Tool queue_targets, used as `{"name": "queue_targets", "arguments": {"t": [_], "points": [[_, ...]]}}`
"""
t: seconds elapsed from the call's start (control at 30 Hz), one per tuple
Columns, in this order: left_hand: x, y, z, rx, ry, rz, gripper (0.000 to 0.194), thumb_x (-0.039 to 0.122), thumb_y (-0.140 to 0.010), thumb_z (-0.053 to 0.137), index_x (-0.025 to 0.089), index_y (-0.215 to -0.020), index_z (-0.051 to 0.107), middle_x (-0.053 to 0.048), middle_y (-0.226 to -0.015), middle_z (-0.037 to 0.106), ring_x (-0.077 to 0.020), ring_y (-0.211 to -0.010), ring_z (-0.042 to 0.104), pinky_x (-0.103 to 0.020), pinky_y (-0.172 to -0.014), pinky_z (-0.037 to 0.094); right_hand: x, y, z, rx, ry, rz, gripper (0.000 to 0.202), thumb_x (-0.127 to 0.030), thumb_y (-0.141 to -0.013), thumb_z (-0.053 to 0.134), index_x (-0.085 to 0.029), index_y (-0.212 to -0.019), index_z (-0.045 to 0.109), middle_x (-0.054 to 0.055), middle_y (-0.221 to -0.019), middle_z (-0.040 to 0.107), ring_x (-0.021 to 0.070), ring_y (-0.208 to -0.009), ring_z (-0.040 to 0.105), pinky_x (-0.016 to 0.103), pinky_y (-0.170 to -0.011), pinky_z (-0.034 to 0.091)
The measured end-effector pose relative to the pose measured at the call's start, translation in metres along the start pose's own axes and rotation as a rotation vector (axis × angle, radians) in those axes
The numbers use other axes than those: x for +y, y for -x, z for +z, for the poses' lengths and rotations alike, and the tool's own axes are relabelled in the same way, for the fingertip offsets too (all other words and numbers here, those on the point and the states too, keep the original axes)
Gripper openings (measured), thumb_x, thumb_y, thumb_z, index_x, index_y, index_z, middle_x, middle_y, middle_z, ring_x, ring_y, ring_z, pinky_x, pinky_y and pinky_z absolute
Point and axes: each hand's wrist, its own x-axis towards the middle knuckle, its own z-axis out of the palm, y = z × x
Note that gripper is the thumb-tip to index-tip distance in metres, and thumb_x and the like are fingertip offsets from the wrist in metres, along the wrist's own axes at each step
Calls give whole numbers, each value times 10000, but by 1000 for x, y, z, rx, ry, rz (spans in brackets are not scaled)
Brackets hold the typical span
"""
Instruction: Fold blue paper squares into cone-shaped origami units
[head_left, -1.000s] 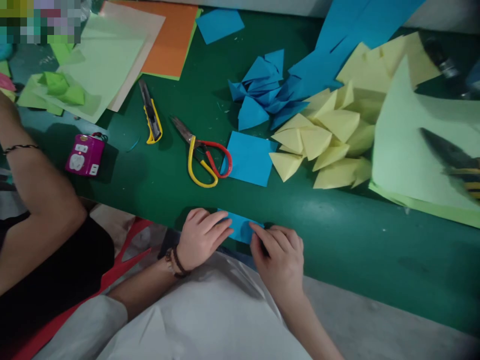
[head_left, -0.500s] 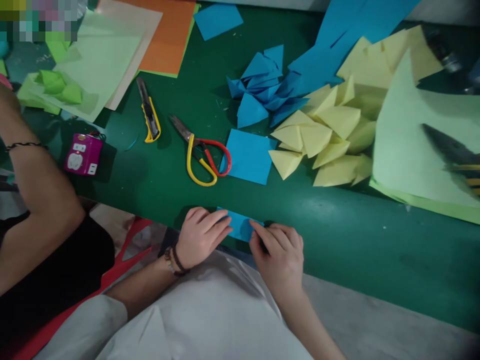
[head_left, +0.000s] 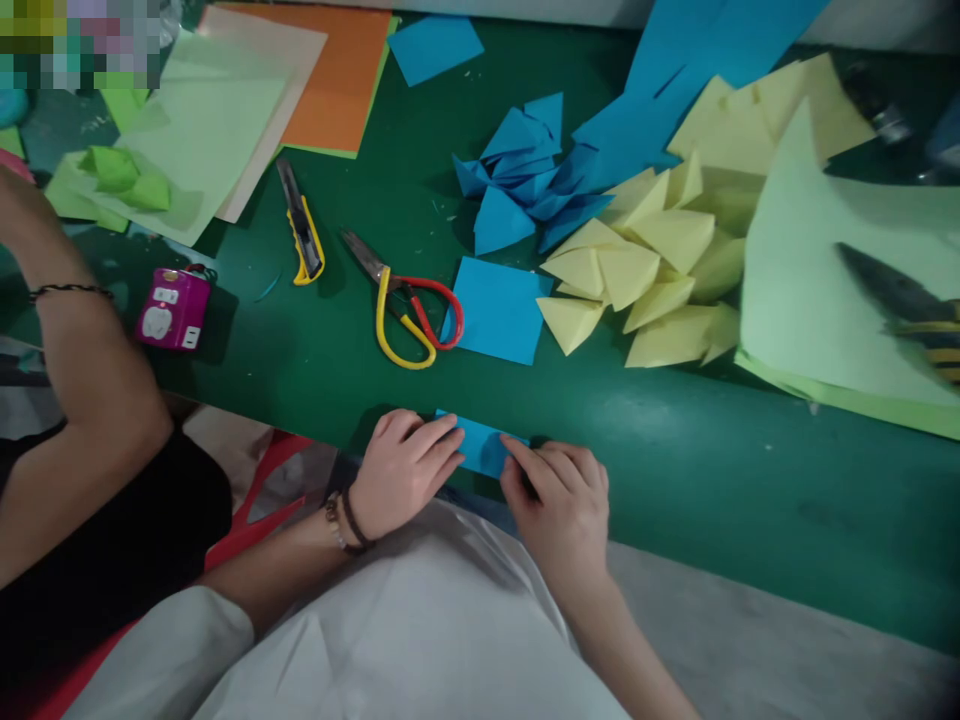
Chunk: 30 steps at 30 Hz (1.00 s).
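Observation:
A folded strip of blue paper (head_left: 481, 446) lies at the near edge of the green table, held between my two hands. My left hand (head_left: 405, 465) holds its left end, fingers together and laid over the top; the thumb is hidden. At the right end, my right hand (head_left: 561, 495) presses the paper with the index finger, the thumb close beneath and the other fingers curled. Just beyond lies a flat blue paper sheet (head_left: 499, 310), partly under the red and yellow handles of the scissors (head_left: 405, 310).
Folded blue pieces (head_left: 517, 185) and folded yellow pieces (head_left: 649, 260) are heaped farther back. A yellow cutter knife (head_left: 301, 230) and a purple power adapter (head_left: 174, 310) lie left. Pale green sheets (head_left: 847, 310) stand right, with dark-bladed scissors on top. Another person's arm (head_left: 97, 370) is at the left.
Both hands keep nearly the same place on the blue paper. The whole view has shifted very slightly; nothing was visibly picked up or let go.

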Motion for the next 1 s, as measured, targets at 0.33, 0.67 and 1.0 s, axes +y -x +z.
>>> {"name": "queue_targets", "arguments": {"t": [0.33, 0.67, 1.0], "points": [[3, 0, 0, -14, -50, -14, 197, 280, -933, 586, 190, -1066, 700, -30, -1144, 710, -192, -862, 534, -362, -786, 431, -20, 16, -43, -196, -418, 142, 171, -172, -902, 551, -232, -1062, 563, 110, -1258, 658, 104, -637, 620, 282, -648, 526], [0, 5, 0, -63, 2, -9, 295, 254, -921, 524, 166, -1153, 683, -65, -1229, 670, -220, -910, 519, -392, -793, 438, -55, 33, -29, -543, -861, 447, 182, -224, -923, 470, -239, -1105, 475, 195, -1537, 386, 59, -553, 571, 255, -512, 507], [-1, 5, 0, -56, 4, 3, 290, 256, -931, 519, 175, -1158, 680, -58, -1240, 668, -225, -928, 525, -400, -799, 437, -56, 49, -28, -447, -909, 632, 218, -251, -913, 449, -240, -1131, 440, 215, -1571, 308, 73, -587, 630, 282, -553, 548]]}}
